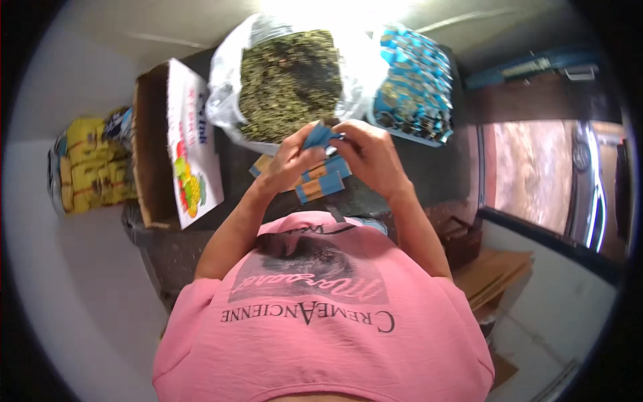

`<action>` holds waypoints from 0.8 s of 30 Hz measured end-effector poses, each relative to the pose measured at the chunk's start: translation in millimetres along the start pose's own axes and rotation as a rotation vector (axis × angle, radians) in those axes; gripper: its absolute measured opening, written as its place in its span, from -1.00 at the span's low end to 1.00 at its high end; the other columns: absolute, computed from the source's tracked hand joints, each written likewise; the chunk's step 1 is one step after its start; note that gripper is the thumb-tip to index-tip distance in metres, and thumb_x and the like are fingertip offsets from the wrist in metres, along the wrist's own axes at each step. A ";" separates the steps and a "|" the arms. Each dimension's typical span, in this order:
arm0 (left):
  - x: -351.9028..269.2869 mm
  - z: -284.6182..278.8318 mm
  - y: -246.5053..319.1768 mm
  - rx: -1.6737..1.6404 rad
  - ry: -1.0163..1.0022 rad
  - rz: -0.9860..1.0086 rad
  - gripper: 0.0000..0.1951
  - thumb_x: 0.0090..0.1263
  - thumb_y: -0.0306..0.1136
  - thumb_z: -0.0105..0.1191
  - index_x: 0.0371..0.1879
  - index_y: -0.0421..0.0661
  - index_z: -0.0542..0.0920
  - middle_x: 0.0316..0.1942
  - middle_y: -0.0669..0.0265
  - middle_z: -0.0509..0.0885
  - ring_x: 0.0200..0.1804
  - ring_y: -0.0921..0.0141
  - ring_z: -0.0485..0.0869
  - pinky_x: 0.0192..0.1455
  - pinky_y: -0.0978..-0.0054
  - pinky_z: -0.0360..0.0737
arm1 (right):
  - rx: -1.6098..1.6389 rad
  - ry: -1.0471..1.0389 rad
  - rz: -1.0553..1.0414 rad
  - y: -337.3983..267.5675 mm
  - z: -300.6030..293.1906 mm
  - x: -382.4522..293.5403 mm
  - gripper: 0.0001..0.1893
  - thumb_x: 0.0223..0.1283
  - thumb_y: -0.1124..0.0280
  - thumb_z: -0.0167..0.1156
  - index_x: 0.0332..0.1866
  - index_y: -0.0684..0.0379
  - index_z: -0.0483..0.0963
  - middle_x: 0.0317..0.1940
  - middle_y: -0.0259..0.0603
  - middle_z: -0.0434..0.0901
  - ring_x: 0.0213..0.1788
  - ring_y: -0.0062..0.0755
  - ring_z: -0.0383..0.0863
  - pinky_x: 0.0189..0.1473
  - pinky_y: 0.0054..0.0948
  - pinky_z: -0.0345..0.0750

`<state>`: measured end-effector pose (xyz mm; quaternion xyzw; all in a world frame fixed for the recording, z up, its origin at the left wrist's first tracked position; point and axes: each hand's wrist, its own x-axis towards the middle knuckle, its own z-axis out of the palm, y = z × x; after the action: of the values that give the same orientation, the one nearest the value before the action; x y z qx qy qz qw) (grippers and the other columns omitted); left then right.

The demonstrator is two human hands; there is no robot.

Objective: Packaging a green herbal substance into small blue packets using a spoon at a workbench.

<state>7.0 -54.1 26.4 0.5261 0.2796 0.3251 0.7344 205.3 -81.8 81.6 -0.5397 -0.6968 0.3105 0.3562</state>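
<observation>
Between my two hands is a small blue packet (pixel 317 136), held up just in front of a heap of dried green herb. My left hand (pixel 292 157) grips the packet's left side. The fingers of my right hand (pixel 370 153) pinch its right edge, near the top. Below my hands, several flat blue-and-tan packets (pixel 321 187) lie overlapping on the dark table. The dried herb (pixel 286 85) fills an opened white plastic bag (pixel 224 95) beyond my hands. A light-blue tray (pixel 409 134) to the right is heaped with many blue packets (pixel 414 83).
An open cardboard box (pixel 153 145) with a printed white flap stands left on the dark table (pixel 236 173). Beyond it is a clear bag of yellow packs (pixel 95 166). At the lower right are flattened cardboard pieces (pixel 490 276). A doorway (pixel 532 176) opens on the right.
</observation>
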 end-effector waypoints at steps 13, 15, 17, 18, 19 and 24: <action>99.1 121.5 -71.8 0.805 -0.387 0.185 -0.75 0.47 -0.39 0.14 0.08 -0.13 0.58 -0.07 0.02 0.70 0.03 -0.01 0.66 0.06 0.11 0.60 | -0.208 0.358 0.322 61.6 -103.1 -123.2 -0.93 0.23 0.62 0.28 -0.21 0.28 0.57 -0.38 -0.04 0.61 -0.35 -0.06 0.65 -0.28 -0.32 0.55; 119.5 144.7 -101.4 1.009 -0.481 0.252 -0.73 0.36 -0.43 0.15 0.01 -0.18 0.66 0.01 0.08 0.70 0.10 0.08 0.67 0.23 0.18 0.58 | -0.326 0.463 0.398 73.8 -133.0 -145.7 -0.95 0.25 0.62 0.28 -0.23 0.29 0.56 -0.39 -0.02 0.60 -0.37 -0.07 0.64 -0.29 -0.33 0.54; 138.3 172.6 -128.6 1.050 -0.514 0.437 -0.72 0.33 -0.41 0.15 0.00 -0.19 0.67 0.09 0.11 0.68 0.19 0.13 0.63 0.34 0.17 0.50 | -0.391 0.541 0.517 89.6 -163.5 -165.5 -0.95 0.28 0.59 0.28 -0.22 0.31 0.55 -0.37 -0.01 0.61 -0.36 -0.07 0.65 -0.26 -0.32 0.56; 148.5 185.8 -138.4 1.102 -0.573 0.530 -0.67 0.33 -0.35 0.13 0.03 -0.21 0.67 0.17 0.14 0.64 0.31 0.18 0.55 0.49 0.12 0.36 | -0.426 0.544 0.537 99.9 -176.6 -175.6 -0.94 0.29 0.58 0.28 -0.21 0.32 0.55 -0.35 0.00 0.62 -0.34 -0.05 0.65 -0.24 -0.31 0.57; 160.0 196.2 -143.3 1.097 -0.581 0.522 -0.67 0.33 -0.35 0.13 0.03 -0.21 0.67 0.17 0.14 0.64 0.31 0.18 0.55 0.49 0.12 0.36 | -0.460 0.548 0.554 111.1 -187.6 -184.7 -0.92 0.30 0.57 0.28 -0.19 0.33 0.55 -0.34 0.01 0.63 -0.33 -0.04 0.66 -0.22 -0.30 0.58; 202.3 209.6 -158.0 1.468 -0.536 0.678 -0.59 0.36 -0.29 0.04 0.13 -0.21 0.63 0.26 0.17 0.57 0.44 0.24 0.42 0.60 0.12 0.19 | -0.497 0.577 0.546 148.1 -211.7 -185.9 -0.93 0.31 0.59 0.24 -0.16 0.34 0.55 -0.29 0.02 0.64 -0.26 0.00 0.67 -0.17 -0.28 0.59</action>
<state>321.6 -59.0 -77.5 0.9834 0.0634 0.1283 0.1114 490.4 -219.3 47.8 -0.8366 -0.4548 0.0540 0.3006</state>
